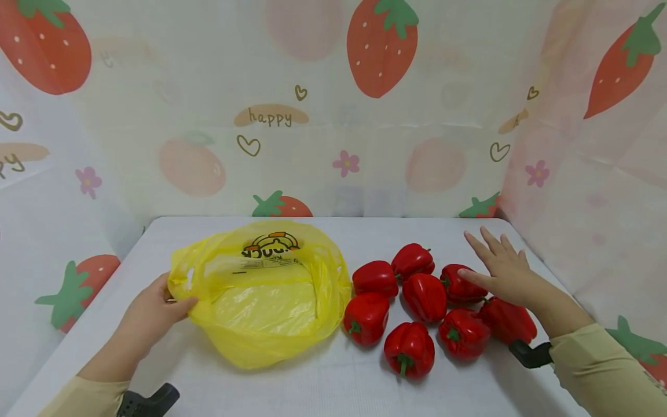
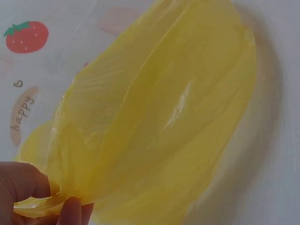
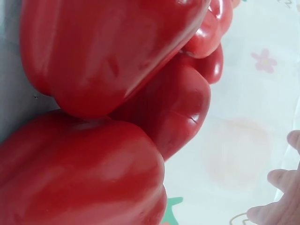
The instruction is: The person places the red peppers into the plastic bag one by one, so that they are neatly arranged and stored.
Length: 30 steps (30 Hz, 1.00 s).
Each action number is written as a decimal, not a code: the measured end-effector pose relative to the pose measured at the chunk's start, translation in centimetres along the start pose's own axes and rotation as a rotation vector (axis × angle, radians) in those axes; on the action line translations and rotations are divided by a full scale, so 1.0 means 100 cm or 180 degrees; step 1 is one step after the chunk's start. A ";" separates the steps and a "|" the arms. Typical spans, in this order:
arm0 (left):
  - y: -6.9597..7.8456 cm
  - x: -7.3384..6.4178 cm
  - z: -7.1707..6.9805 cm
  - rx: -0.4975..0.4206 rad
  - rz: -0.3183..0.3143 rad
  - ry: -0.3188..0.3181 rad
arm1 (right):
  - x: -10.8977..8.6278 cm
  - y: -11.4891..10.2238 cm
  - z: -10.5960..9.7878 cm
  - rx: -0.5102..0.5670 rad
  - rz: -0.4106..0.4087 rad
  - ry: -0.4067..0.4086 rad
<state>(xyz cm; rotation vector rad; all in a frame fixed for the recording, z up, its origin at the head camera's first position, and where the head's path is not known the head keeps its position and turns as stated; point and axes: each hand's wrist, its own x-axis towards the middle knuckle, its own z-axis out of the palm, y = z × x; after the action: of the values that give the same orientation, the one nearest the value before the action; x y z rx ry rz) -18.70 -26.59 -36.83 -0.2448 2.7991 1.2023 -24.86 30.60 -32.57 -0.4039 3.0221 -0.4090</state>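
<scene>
My left hand [image 1: 151, 310] pinches the left edge of a yellow plastic bag [image 1: 260, 350], whose wide mouth faces me with dark print on its far inner side. In the left wrist view, thumb and fingers [image 2: 28, 180] grip the bunched film of the bag [image 2: 173, 117]. To the right, my right hand [image 1: 502, 272] hovers with spread fingers, holding nothing. Under and beside it lie a red bell pepper [image 1: 458, 284] and another bell pepper [image 1: 508, 321]. Large glossy peppers [image 3: 84, 168] fill the right wrist view, the fingertips [image 3: 281, 178] at its right edge.
Several more red bell peppers [image 1: 424, 296] sit in a loose cluster just right of the bag, some with green stems. All rest on a white table [image 1: 271, 394]. A strawberry-printed cloth [image 1: 323, 174] hangs behind and at both sides.
</scene>
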 end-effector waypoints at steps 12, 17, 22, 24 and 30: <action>-0.006 0.003 0.000 -0.0608 -0.0132 -0.0015 | 0.000 0.002 0.000 0.0023 0.0034 -0.0008; -0.007 0.004 0.000 -0.0865 -0.0078 -0.0070 | -0.001 0.005 0.000 0.0012 0.0046 -0.0002; -0.006 0.002 0.001 -0.0913 -0.0087 -0.0064 | -0.003 0.007 -0.001 0.0016 0.0035 -0.0001; -0.006 0.002 0.002 -0.0890 -0.0116 -0.0061 | -0.004 0.009 -0.001 0.0021 0.0027 0.0004; -0.008 0.004 0.002 -0.0922 -0.0175 -0.0088 | -0.009 0.022 0.000 0.0255 0.0058 -0.0015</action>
<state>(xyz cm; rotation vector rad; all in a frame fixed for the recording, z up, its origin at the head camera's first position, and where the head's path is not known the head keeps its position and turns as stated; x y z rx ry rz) -18.99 -27.03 -37.57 -0.3189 2.5688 1.5817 -24.56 32.85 -33.13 -0.3708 2.9903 -0.5251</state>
